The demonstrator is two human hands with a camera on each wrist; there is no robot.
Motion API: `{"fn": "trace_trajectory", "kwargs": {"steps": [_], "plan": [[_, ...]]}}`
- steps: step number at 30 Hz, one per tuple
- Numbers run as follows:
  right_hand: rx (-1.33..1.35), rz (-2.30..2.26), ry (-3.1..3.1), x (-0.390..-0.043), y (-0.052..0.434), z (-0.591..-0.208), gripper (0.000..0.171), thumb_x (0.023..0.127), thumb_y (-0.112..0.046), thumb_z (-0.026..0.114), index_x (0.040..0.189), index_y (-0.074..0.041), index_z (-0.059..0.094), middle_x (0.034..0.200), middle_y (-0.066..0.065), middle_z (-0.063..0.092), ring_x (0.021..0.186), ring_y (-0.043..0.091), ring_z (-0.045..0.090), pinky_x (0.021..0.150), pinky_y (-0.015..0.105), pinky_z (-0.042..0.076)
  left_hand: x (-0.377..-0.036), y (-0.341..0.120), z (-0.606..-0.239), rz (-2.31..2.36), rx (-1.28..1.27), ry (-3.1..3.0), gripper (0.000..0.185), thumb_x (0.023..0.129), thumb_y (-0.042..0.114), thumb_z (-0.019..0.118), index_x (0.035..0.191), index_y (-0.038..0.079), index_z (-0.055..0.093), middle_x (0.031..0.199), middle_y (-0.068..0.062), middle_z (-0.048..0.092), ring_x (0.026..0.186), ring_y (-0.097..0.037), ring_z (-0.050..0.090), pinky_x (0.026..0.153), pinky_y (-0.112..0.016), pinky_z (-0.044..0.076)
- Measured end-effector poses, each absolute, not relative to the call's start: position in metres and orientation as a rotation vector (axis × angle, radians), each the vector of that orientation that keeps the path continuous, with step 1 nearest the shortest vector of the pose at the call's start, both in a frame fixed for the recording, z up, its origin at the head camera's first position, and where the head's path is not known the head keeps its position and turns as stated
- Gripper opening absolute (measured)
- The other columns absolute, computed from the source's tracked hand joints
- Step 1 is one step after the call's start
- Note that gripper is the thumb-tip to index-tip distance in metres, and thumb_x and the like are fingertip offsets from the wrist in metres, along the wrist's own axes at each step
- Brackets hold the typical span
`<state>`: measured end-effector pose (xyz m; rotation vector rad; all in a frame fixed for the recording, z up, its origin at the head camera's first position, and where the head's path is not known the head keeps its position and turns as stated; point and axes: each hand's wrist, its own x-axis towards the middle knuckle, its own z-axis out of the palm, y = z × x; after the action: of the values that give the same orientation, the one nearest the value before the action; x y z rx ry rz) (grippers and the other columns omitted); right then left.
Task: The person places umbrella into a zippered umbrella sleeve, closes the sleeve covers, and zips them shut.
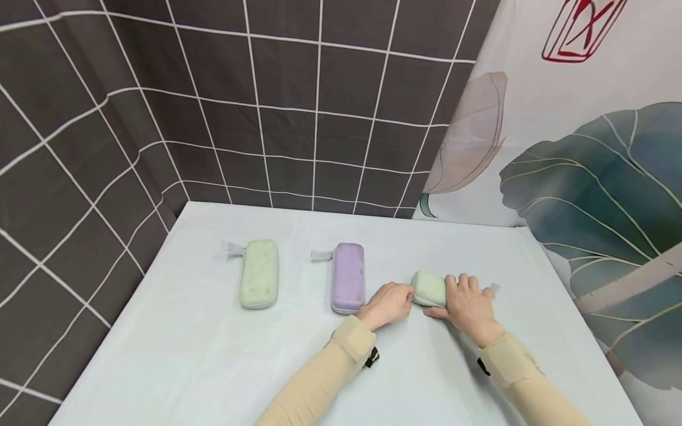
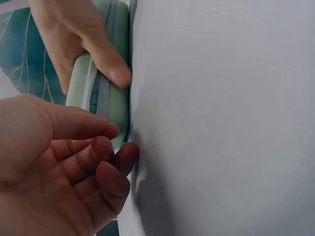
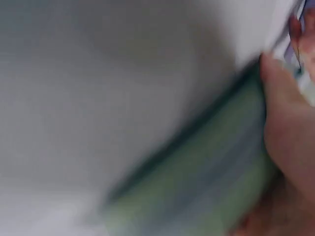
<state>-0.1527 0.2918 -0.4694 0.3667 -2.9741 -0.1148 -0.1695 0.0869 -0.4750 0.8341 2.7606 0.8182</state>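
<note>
A pale green zippered case [image 1: 429, 289] lies at the right of the white table. My right hand [image 1: 471, 305] grips it, thumb along the near side and fingers over the top. In the left wrist view the zipper edge of the green case [image 2: 118, 105] shows a narrow gap with a teal inside. My left hand [image 1: 390, 300] is at the case's left end, fingers curled, thumb [image 2: 106, 129] close to the fingertips. Whether these pinch a zipper pull is hidden. The right wrist view is blurred, with the case [image 3: 211, 167] in the right hand [image 3: 290, 128].
A purple zippered case [image 1: 348, 278] with a grey strap lies just left of my left hand. Farther left is another pale green case [image 1: 259, 274], also strapped. A dark gridded cloth [image 1: 282, 77] hangs behind the table [image 1: 202, 355].
</note>
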Motion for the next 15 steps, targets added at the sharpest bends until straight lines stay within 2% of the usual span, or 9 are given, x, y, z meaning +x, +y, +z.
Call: {"fn": "trace_trajectory", "kwargs": {"steps": [5,9,11,15], "plan": [[0.601,-0.005,-3.102,-0.157,0.312,-0.457,0.087,0.078,-0.068,0.066,0.125,0.003,0.049,0.097,0.019,0.049,0.091,0.037,0.047,0.067,0.059,0.042,-0.171,0.091,-0.477,0.814,0.759,2.747,0.024,0.091,0.01,0.058,0.071,0.017,0.047,0.061,0.006,0.043,0.056,-0.008,0.04,0.052,-0.021,0.033],[0.764,0.196,-3.131,-0.156,0.333,-0.451,0.082,0.088,-0.057,0.063,0.142,0.001,0.042,0.115,0.021,0.05,0.102,0.037,0.047,0.077,0.059,0.042,-0.171,0.092,-0.478,0.818,0.743,2.759,0.024,0.088,0.01,0.06,0.069,0.018,0.047,0.061,0.007,0.044,0.055,-0.007,0.04,0.053,-0.021,0.033],[0.828,0.302,-3.104,-0.154,0.343,-0.452,0.078,0.089,-0.049,0.066,0.147,-0.004,0.04,0.124,0.022,0.049,0.109,0.038,0.046,0.083,0.059,0.041,-0.172,0.092,-0.479,0.82,0.745,2.769,0.025,0.087,0.011,0.06,0.068,0.018,0.047,0.061,0.007,0.044,0.055,-0.007,0.04,0.053,-0.021,0.033],[0.92,0.428,-3.0,-0.153,0.355,-0.458,0.073,0.086,-0.035,0.075,0.148,-0.015,0.043,0.129,0.021,0.05,0.111,0.038,0.047,0.086,0.057,0.041,-0.173,0.092,-0.481,0.827,0.735,2.782,0.026,0.087,0.011,0.061,0.066,0.018,0.047,0.061,0.007,0.044,0.054,-0.007,0.04,0.052,-0.021,0.033]]}}
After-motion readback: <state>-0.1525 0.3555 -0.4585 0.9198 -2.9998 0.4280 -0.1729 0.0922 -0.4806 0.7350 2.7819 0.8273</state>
